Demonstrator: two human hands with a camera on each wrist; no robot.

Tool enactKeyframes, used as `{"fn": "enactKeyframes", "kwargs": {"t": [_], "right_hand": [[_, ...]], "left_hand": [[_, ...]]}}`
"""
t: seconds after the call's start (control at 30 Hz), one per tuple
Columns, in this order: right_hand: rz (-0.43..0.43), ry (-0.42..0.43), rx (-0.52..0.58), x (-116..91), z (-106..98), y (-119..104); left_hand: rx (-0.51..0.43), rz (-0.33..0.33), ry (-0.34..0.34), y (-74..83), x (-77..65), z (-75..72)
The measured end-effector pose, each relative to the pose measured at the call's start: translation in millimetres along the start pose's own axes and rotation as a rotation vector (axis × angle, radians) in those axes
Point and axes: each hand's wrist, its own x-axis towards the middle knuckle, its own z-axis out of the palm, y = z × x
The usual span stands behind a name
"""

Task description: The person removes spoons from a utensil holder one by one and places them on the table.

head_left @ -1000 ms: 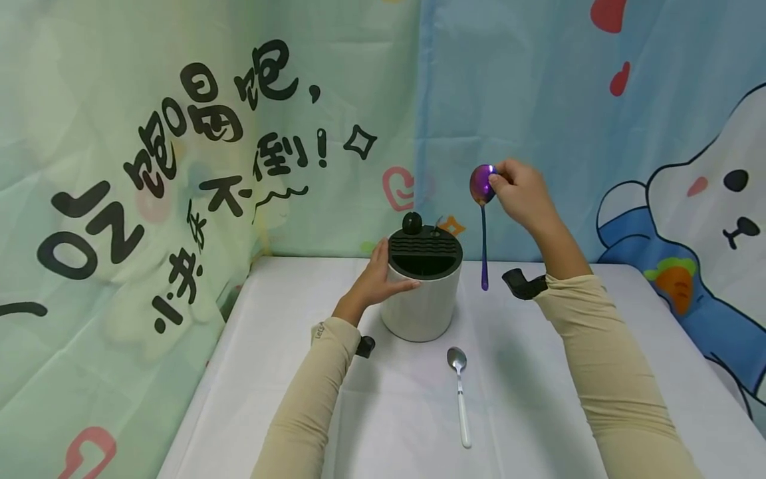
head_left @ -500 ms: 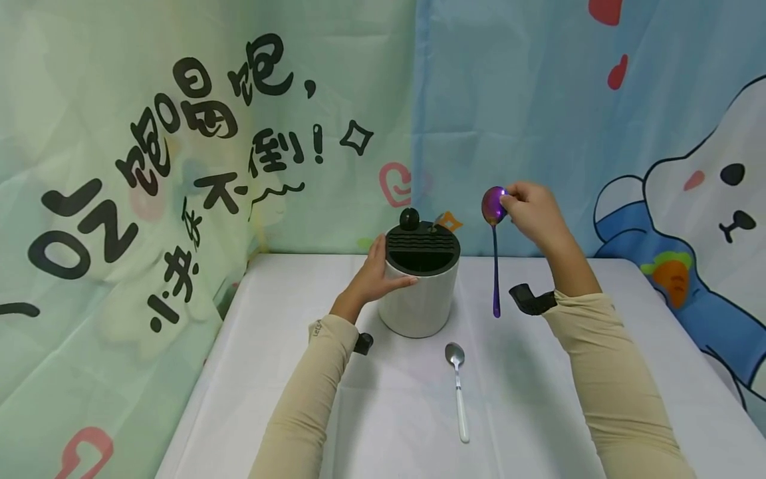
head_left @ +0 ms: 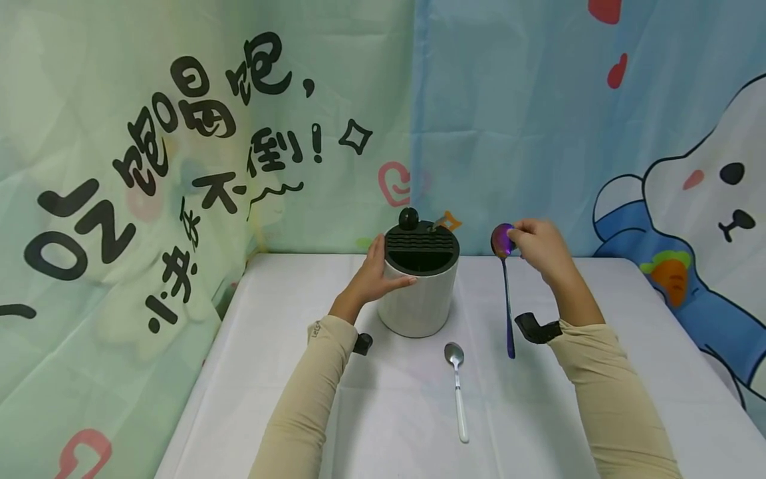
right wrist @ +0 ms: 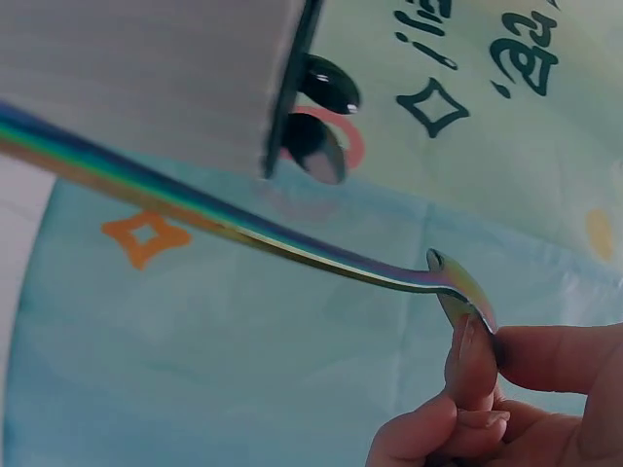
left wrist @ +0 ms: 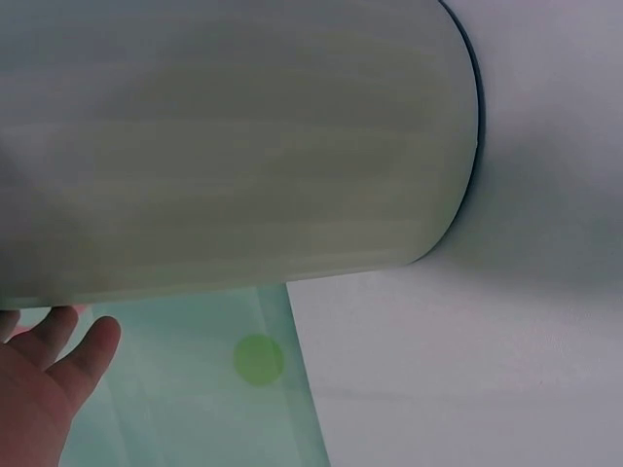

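Note:
In the head view, a purple iridescent spoon [head_left: 503,241] hangs handle down to the right of the canister, pinched at its bowl by the thumb and fingers of my right hand [head_left: 541,247]. Whether its handle tip touches the table cannot be told. The right wrist view shows its rainbow-coloured handle [right wrist: 243,229]. My left hand [head_left: 372,276] rests against the left side of a white cylindrical canister [head_left: 419,309], fingers extended and thumb across its front. Its black ridged lid [head_left: 421,249] has a round black knob [head_left: 409,218] and a dark opening.
A silver spoon with a white handle [head_left: 460,406] lies on the white tablecloth [head_left: 395,426] in front of the canister. Printed curtains [head_left: 509,120] hang behind and to the left. A shiny oval piece [right wrist: 316,148] stands at the lid beside the knob.
My right hand has lowered the purple spoon and shifted slightly right, away from the canister. The left hand stays against the canister.

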Motion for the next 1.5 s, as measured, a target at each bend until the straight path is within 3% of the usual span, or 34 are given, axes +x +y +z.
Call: {"fn": "enactKeyframes", "kwargs": {"t": [0.73,1.5], "right_hand": [[0.2,-0.17,0.046,-32,53,76],[0.247,-0.202,0.047,-39,101,129]], "left_hand": [[0.008,-0.021,-0.001,0.4,0.1,1.3],[0.003,-0.001,0.005,-3.0,0.1,0.9]]}}
